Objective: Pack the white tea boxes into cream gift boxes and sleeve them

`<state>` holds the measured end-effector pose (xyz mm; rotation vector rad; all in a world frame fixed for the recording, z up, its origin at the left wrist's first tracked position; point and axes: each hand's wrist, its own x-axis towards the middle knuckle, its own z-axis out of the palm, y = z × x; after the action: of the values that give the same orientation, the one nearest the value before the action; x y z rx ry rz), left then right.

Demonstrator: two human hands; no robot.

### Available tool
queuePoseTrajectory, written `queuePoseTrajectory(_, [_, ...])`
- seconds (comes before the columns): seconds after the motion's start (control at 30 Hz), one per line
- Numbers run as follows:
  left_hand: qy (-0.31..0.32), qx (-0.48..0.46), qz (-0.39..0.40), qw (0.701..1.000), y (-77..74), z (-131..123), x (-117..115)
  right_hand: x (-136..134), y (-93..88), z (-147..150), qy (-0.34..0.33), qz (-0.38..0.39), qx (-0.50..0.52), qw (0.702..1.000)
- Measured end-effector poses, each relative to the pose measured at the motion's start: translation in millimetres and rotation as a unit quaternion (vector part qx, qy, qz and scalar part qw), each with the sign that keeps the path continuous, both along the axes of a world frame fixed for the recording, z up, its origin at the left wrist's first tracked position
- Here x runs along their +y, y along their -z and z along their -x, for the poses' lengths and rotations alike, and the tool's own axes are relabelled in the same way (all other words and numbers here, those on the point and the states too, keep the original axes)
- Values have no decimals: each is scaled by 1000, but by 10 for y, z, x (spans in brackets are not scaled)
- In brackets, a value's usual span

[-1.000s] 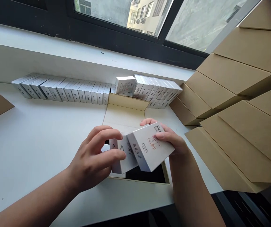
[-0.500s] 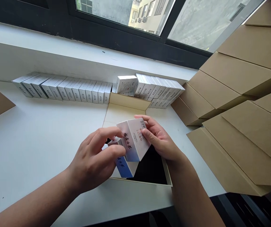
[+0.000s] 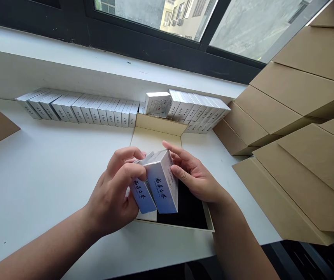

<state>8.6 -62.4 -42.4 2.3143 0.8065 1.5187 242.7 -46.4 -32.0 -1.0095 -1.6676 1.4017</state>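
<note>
While the left hand (image 3: 114,190) curls its thumb and fingers around the left box (image 3: 144,196), the right hand (image 3: 198,177) grasps the right box (image 3: 163,188) with its thumb on the printed side; some fingertips are hidden from me. Both boxes tilt side by side above the open case (image 3: 210,219). Should either grip slacken, I judge a box could slip and knock a corner on the case; squeezing too hard could dent the card. Beyond the opened lid (image 3: 156,138) stands a row of similar boxes (image 3: 97,111), which a pushed lid could jostle.
</note>
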Motion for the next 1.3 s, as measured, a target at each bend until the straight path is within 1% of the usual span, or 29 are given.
queuePoseTrajectory(0.1, [27, -18, 3, 999, 22, -1, 17, 3, 15, 9, 13, -11, 0, 1000])
queuePoseTrajectory(0.2, [45, -22, 2, 999, 5, -7, 27, 13, 36, 16, 31, -15, 3, 999])
queuePoseTrajectory(0.27, [50, 18, -10, 999, -27, -10, 22, 16, 47, 24, 37, -17, 10, 999])
queuePoseTrajectory(0.37, [38, 112, -40, 992, -68, -9, -2, 15, 48, 45, 50, -26, 18, 998])
queuePoseTrajectory(0.47, [17, 159, -66, 985, -74, -6, -27, 8, 28, 59, 55, -27, 30, 998])
queuePoseTrajectory(0.7, [-11, 159, -101, 982, -52, -23, -43, -29, -43, 0, -35, -12, 61, 997])
queuePoseTrajectory(0.83, [-39, 150, -144, 978, -60, -37, -43, -47, -51, -31, -86, -11, 43, 995])
queuePoseTrajectory(1.0, [-20, 175, -178, 968, -72, -18, -54, -54, -57, -56, -106, -30, 29, 993])
queuePoseTrajectory(1.1, [-25, 183, -193, 964, -72, -7, -61, -68, -61, -83, -119, -31, 6, 992])
queuePoseTrajectory(1.3, [-9, 194, -193, 962, -68, -4, -60, -119, -68, -119, -112, -50, -61, 991])
